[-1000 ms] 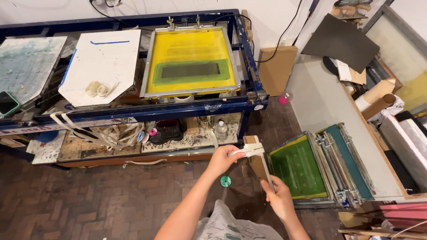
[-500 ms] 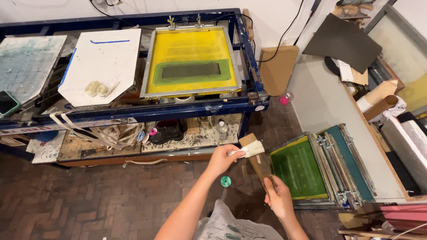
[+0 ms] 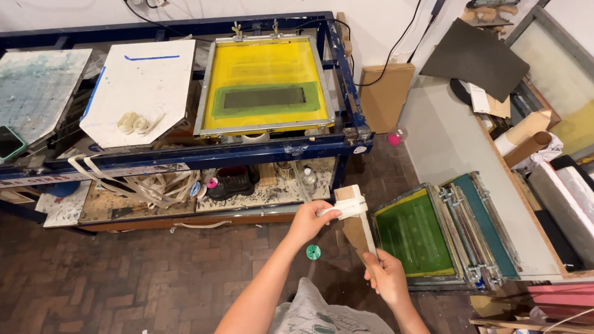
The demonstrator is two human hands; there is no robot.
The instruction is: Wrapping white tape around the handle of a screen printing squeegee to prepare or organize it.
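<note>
Squeegee [image 3: 357,226] is up in front of me over the brick floor [image 3: 124,284], clamped at both ends. My right hand [image 3: 388,278] grips the lower end to steady it, and my left hand [image 3: 307,221] pinches white tape [image 3: 346,209] against the upper end, so the hands are apart. Holding it angled keeps the wrapped end facing me. Green cap [image 3: 314,252] lies on the floor just below. Beside it on the right, green-mesh screen frames [image 3: 433,232] lean stacked, stored edge-up. Further out, the blue press table [image 3: 247,151] carries a yellow screen [image 3: 266,86], clamped flat at its far edge, and a white platen [image 3: 145,86] with tape rolls [image 3: 133,122] on it.
</note>
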